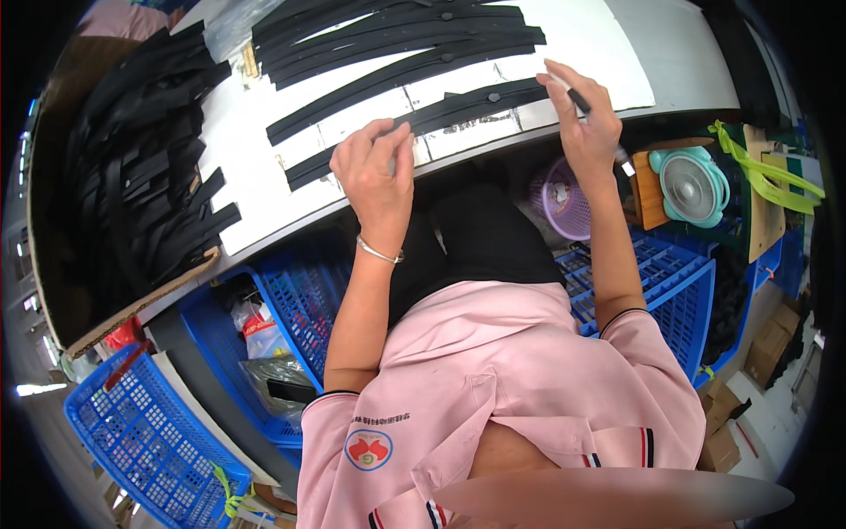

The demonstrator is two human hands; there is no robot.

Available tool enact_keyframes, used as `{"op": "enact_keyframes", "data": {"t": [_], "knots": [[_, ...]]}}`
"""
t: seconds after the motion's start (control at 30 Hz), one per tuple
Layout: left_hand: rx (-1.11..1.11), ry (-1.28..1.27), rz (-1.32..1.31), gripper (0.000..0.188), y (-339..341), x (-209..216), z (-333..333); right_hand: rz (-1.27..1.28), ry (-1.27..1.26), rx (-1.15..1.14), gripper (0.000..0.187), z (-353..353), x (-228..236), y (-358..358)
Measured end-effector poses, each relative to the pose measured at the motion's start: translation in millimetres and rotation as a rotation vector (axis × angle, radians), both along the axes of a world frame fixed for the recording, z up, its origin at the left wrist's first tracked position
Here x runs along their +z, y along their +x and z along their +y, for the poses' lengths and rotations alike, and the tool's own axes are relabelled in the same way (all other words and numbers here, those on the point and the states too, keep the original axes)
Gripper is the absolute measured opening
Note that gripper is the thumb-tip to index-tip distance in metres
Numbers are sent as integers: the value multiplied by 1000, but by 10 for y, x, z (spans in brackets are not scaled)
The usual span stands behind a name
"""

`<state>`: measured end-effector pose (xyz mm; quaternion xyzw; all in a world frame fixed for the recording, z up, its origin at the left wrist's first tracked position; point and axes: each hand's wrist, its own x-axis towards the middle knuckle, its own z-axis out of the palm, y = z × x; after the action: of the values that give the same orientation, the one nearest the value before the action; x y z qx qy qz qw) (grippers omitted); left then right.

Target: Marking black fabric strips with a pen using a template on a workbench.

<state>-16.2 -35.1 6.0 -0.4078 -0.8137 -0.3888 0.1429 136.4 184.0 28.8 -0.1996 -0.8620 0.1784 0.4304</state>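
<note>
The nearest black fabric strip (458,110) lies across the white work surface close to its front edge, with a small dark round spot along its length. Over the strip's left part is my left hand (374,172), its fingers drawn together in a pinch; whatever they hold, if anything, is hidden. My right hand (589,132) grips a black-and-white pen (579,100) beside the strip's right end. The pen slants through the hand, and its pale lower end shows by the wrist. Further back lie several more black strips (397,44), roughly side by side.
A cardboard box (141,313) full of black strips (132,176) stands at the left. Below the table are blue plastic baskets (150,441), a purple basket (564,207) and a teal fan (694,187). Green ribbon (767,172) hangs at the right.
</note>
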Motion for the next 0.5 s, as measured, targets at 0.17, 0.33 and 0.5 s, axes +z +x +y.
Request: {"op": "enact_keyframes", "data": {"t": [0.17, 0.33, 0.5], "knots": [[13, -14, 14, 14, 4, -4, 1, 147, -608, 278, 17, -144, 224, -243], [9, -13, 15, 14, 7, -14, 13, 101, -804, 418, 11, -489, 115, -599], [9, 4, 14, 14, -5, -25, 17, -40, -649, 416, 18, -608, -53, -831]]}}
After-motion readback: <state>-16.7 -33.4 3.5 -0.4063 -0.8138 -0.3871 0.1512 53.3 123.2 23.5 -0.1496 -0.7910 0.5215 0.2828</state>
